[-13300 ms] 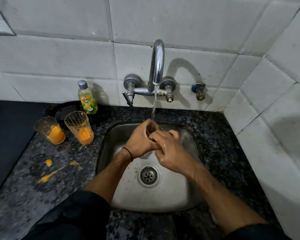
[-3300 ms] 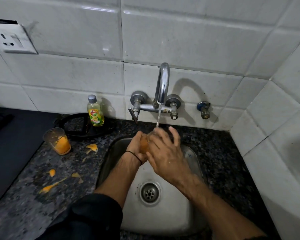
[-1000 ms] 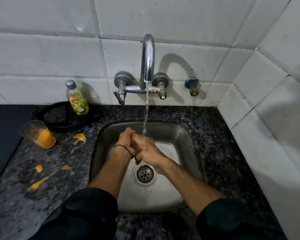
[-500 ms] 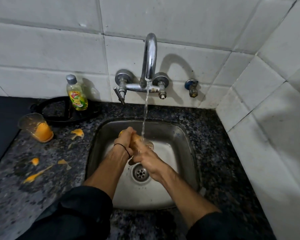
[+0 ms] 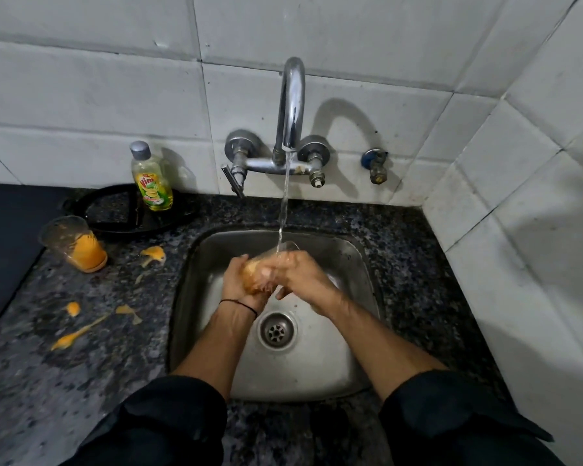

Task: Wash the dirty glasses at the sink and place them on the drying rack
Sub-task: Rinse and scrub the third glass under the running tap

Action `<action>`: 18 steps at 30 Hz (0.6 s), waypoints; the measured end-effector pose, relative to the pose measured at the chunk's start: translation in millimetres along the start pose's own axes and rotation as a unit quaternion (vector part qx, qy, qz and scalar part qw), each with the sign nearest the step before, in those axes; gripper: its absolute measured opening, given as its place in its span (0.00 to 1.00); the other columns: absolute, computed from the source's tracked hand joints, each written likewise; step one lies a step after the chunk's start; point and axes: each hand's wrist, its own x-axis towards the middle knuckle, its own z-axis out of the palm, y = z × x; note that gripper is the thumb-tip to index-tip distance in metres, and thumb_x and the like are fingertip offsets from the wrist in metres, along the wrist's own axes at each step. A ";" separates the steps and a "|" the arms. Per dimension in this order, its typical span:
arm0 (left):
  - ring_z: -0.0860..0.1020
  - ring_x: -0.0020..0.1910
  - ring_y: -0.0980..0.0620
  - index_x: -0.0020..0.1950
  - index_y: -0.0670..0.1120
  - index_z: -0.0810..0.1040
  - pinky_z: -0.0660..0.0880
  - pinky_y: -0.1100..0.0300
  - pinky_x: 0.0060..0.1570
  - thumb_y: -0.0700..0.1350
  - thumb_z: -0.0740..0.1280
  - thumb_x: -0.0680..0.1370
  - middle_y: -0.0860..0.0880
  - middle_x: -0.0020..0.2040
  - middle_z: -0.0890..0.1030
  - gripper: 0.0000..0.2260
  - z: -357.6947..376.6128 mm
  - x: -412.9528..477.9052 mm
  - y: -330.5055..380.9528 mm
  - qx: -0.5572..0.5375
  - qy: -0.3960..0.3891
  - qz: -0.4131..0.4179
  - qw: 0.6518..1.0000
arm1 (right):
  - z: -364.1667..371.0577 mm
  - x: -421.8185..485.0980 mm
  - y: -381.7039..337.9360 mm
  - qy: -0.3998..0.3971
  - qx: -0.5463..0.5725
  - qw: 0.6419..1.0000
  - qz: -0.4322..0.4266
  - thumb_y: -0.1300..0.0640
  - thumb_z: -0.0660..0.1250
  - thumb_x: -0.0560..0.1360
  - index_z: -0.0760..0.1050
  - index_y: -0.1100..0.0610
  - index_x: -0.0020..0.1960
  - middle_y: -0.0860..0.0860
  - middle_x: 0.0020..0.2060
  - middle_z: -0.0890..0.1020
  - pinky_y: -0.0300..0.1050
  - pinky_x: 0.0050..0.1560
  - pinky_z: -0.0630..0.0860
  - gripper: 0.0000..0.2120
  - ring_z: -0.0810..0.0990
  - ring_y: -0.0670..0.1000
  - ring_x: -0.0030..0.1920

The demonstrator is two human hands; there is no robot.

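Water [image 5: 283, 203] now falls into the glass [image 5: 260, 272]; our left hand [image 5: 238, 285] and right hand [image 5: 305, 275] both wrap round it. Orange remains, so we rinse on.

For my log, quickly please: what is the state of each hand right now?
Left hand: holds the glass by its base.
Right hand: fingers curled round the same glass.

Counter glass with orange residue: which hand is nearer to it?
Left. The left hand grips a second glass over the sink, right of the counter glass; the right hand, also gripping it, is farther right.
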 end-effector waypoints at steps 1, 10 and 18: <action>0.80 0.37 0.45 0.48 0.40 0.78 0.77 0.52 0.46 0.48 0.63 0.79 0.42 0.39 0.80 0.11 -1.3 -1.7 1.1 -0.013 0.005 0.022 1.000 | 2.3 -1.7 -3.9 0.025 0.078 0.996 0.029 0.60 0.71 0.76 0.82 0.51 0.47 0.54 0.48 0.85 0.38 0.32 0.77 0.05 0.81 0.47 0.43; 0.80 0.36 0.42 0.48 0.40 0.78 0.80 0.52 0.27 0.50 0.67 0.77 0.41 0.38 0.81 0.13 6.4 7.9 40.1 0.159 0.025 -0.101 0.982 | -3.8 -0.6 2.1 -0.104 -0.606 0.773 -0.154 0.64 0.60 0.79 0.76 0.53 0.67 0.52 0.63 0.78 0.58 0.78 0.53 0.18 0.72 0.55 0.68; 0.83 0.38 0.48 0.38 0.42 0.81 0.82 0.58 0.42 0.54 0.62 0.79 0.45 0.37 0.82 0.19 6.0 5.7 4.8 -0.064 -0.063 0.003 0.996 | 45.8 18.6 -9.5 0.075 -0.042 0.993 0.076 0.55 0.68 0.72 0.83 0.52 0.46 0.51 0.48 0.86 0.54 0.58 0.78 0.05 0.83 0.52 0.53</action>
